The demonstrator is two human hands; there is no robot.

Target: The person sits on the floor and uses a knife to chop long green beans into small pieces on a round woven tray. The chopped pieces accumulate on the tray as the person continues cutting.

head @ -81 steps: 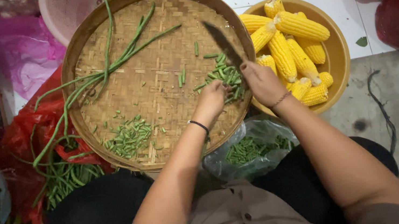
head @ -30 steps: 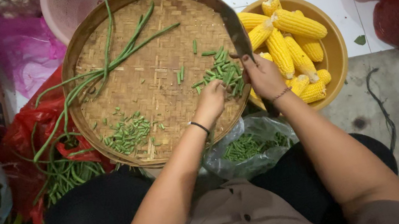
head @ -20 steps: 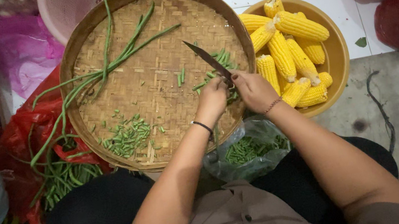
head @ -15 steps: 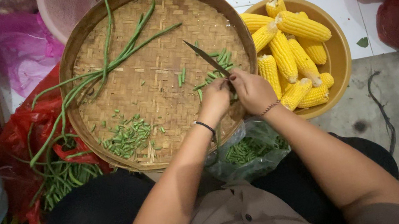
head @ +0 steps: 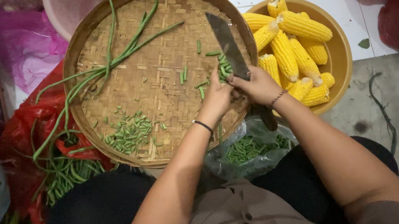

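Note:
A round woven bamboo tray [head: 90, 49] rests on my lap. My right hand [head: 259, 85] grips a large knife [head: 228, 47], blade pointing away over the tray's right side. My left hand [head: 216, 98] sits beside it at the blade, fingers bunched on a small pile of cut green bean pieces [head: 223, 67]. Another heap of chopped pieces [head: 129, 132] lies near the tray's front left. Several whole long beans [head: 114, 61] stretch across the tray's far left and hang over its rim.
A yellow bowl [head: 342, 57] full of corn cobs [head: 289, 49] stands right of the tray. A clear bag of cut beans [head: 249, 148] lies under the tray's near edge. Red plastic bags with more beans [head: 65, 174] sit left; red sacks far right.
The knife swung from the right rim inward, low over the tray, then rose with the blade pointing away. Both hands came together over the bean pile near the tray's right edge.

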